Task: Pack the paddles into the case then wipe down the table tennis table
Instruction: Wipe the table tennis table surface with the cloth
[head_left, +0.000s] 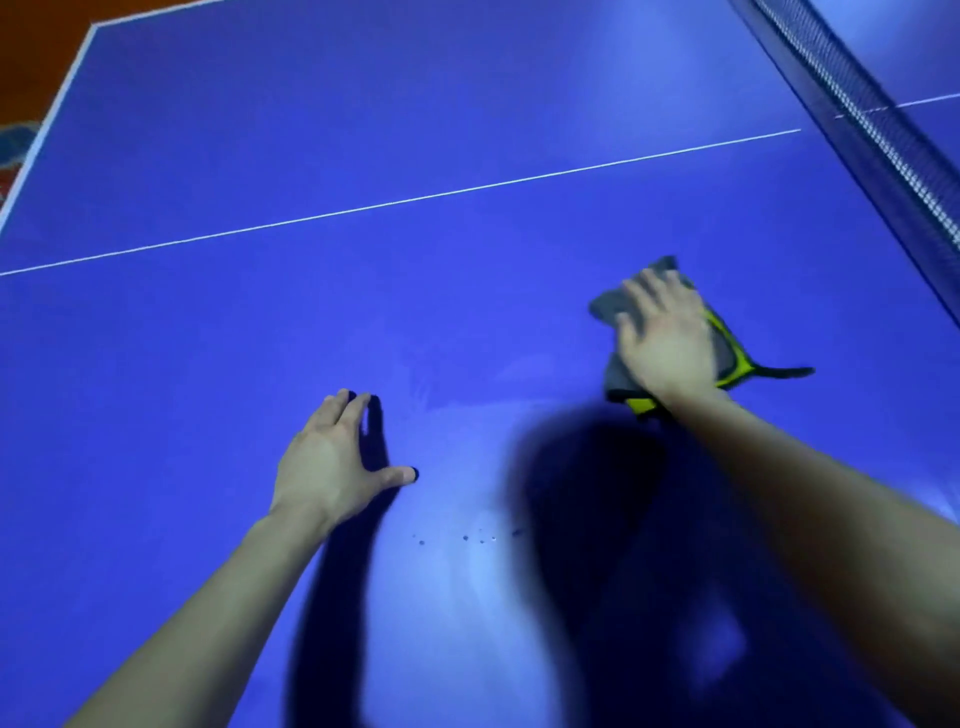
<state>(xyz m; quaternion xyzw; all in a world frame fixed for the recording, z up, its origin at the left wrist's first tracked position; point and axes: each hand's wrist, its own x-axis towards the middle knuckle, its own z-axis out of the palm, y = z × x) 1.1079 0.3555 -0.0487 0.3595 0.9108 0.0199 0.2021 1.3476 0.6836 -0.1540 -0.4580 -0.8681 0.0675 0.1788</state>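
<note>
The blue table tennis table (363, 312) fills the view. My right hand (662, 338) lies flat with straight fingers on a grey cloth (613, 301) with yellow-green and black trim, pressing it onto the table at the right. My left hand (335, 462) rests on the table surface at centre left, fingers spread and thumb out, holding nothing. A few small dark drops (467, 538) sit on the surface between my arms. No paddles or case are in view.
The net (878, 135) runs diagonally along the upper right. A white centre line (415, 197) crosses the table. The table's white-edged far corner (93, 26) is at the upper left, with orange floor (31, 52) beyond it.
</note>
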